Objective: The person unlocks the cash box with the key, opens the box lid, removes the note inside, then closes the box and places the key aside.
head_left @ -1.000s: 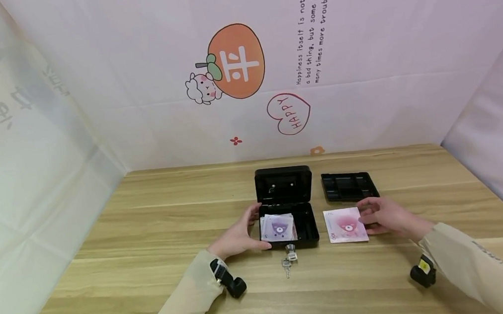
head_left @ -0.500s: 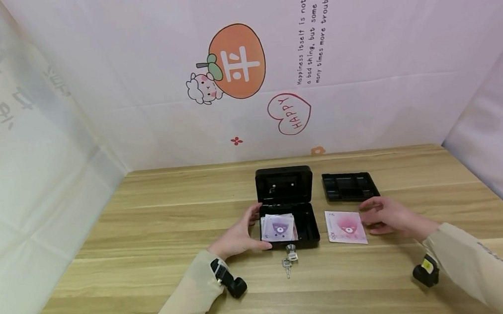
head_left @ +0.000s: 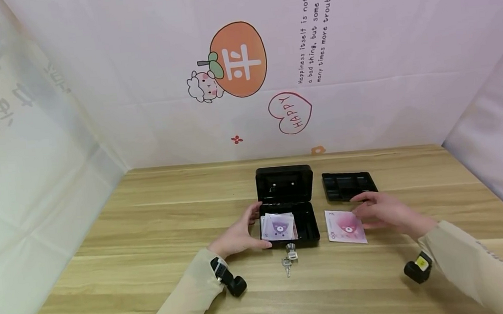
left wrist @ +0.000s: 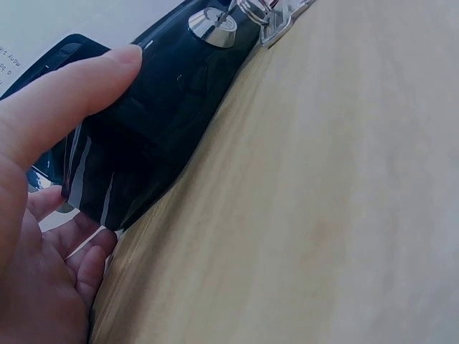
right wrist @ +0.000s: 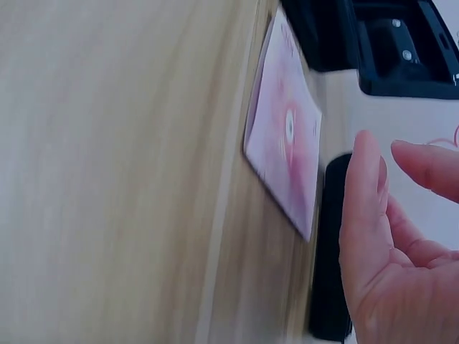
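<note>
My left hand (head_left: 240, 235) grips the left end of a black cash box (head_left: 306, 227), thumb at the front edge and fingers along the side. The lid (head_left: 284, 184) stands raised. Inside, on the left, lies a stack of play banknotes (head_left: 280, 227), a purple bear note on top. Right of the box, pink 100 play banknotes (head_left: 344, 229) lie on the table; the right wrist view shows their edges slightly spread. Over their right edge hovers my right hand (head_left: 391, 212), thumb and fingers apart, holding nothing. A silver lock (left wrist: 213, 27) sits in the box front.
Keys (head_left: 287, 264) hang from the lock onto the wooden table (head_left: 172, 224). A black compartment tray (head_left: 348, 187) lies behind the pink notes, close to my right hand. A printed cloth (head_left: 365, 117) hangs at the back.
My right hand let go of the pink notes, drew slightly right, then came back left and up over their edge. The notes turned slightly. The left hand kept its place on the cash box.
</note>
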A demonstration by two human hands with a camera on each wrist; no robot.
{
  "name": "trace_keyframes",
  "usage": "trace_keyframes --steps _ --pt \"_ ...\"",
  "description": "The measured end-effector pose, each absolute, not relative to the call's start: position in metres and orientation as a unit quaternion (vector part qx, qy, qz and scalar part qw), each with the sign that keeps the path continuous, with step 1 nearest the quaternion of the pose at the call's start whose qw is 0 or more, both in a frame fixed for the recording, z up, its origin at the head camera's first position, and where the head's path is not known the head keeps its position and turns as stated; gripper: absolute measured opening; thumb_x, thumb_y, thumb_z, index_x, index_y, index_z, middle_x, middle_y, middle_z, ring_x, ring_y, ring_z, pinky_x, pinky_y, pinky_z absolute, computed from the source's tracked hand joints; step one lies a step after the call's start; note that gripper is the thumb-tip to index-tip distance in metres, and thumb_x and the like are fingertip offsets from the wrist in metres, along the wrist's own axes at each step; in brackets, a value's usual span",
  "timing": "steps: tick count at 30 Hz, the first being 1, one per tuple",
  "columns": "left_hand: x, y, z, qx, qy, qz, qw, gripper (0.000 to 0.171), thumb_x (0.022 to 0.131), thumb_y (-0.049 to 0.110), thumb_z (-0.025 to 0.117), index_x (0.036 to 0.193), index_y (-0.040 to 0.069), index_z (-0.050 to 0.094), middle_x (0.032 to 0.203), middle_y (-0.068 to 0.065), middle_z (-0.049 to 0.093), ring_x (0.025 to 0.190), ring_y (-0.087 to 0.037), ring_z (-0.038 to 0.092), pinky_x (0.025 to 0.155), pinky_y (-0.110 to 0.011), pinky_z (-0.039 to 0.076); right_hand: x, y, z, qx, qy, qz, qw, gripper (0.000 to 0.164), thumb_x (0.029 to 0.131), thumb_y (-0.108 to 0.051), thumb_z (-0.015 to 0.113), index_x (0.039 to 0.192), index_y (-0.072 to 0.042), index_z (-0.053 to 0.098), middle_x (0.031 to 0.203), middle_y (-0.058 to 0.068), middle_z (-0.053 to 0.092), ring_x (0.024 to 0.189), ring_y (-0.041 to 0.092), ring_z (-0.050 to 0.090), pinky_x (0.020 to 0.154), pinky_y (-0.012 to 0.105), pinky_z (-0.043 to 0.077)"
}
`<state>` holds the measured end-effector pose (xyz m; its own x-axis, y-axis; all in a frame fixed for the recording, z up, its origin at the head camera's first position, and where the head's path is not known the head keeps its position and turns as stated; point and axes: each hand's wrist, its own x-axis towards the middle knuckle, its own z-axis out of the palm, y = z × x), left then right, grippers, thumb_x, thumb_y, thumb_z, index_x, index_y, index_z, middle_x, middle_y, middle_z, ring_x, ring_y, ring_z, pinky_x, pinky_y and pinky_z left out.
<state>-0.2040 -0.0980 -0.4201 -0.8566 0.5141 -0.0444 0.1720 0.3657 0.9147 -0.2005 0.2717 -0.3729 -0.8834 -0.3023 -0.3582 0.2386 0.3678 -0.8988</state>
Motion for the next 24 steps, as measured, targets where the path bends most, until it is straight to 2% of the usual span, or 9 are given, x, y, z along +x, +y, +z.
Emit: trace_keyframes --steps 6,11,16,22,24 --pt "-0.203 -0.097 -0.42 0.21 0.816 0.515 0.16 0.102 0.071 0.013 0.082 0.15 0.012 0.017 0.151 -0.017 0.028 0.136 -0.034 0.032 0.114 -0.047 0.025 -0.199 0.253 -0.371 -0.036 0.772 -0.583 0.25 0.06 0.092 -0.01 0.059 0.138 0.012 0.028 0.108 0.009 0.059 0.092 0.01 0.061 0.082 0.034 0.056" --pt "-0.202 -0.098 -0.419 0.202 0.823 0.506 0.159 0.104 0.07 0.015 0.083 0.151 0.013 0.017 0.151 -0.017 0.029 0.136 -0.034 0.032 0.114 -0.049 0.024 -0.199 0.232 -0.365 -0.048 0.774 -0.578 0.252 0.058 0.092 -0.013 0.059 0.139 0.009 0.031 0.112 0.012 0.057 0.087 0.012 0.062 0.076 0.029 0.057" --pt "-0.201 -0.098 -0.417 0.204 0.821 0.509 0.159 0.104 0.07 0.015 0.083 0.151 0.012 0.017 0.152 -0.017 0.028 0.136 -0.034 0.031 0.114 -0.049 0.024 -0.201 0.212 -0.361 -0.075 0.772 -0.579 0.25 0.056 0.093 -0.013 0.058 0.138 0.008 0.033 0.114 0.016 0.053 0.085 0.014 0.061 0.074 0.029 0.057" --pt "-0.2 -0.098 -0.416 0.203 0.822 0.507 0.162 0.105 0.069 0.016 0.083 0.151 0.013 0.017 0.152 -0.016 0.028 0.137 -0.033 0.031 0.115 -0.048 0.024 -0.203 0.193 -0.361 -0.102 0.752 -0.594 0.266 0.055 0.092 -0.01 0.059 0.137 0.01 0.034 0.107 0.013 0.052 0.095 0.023 0.059 0.082 0.035 0.056" --pt "-0.2 -0.097 -0.416 0.199 0.823 0.507 0.163 0.105 0.069 0.016 0.084 0.151 0.014 0.017 0.152 -0.015 0.028 0.137 -0.033 0.031 0.115 -0.048 0.024 -0.205 0.187 -0.361 -0.105 0.746 -0.597 0.275 0.055 0.092 -0.01 0.06 0.136 0.01 0.034 0.106 0.015 0.054 0.1 0.027 0.059 0.085 0.037 0.056"
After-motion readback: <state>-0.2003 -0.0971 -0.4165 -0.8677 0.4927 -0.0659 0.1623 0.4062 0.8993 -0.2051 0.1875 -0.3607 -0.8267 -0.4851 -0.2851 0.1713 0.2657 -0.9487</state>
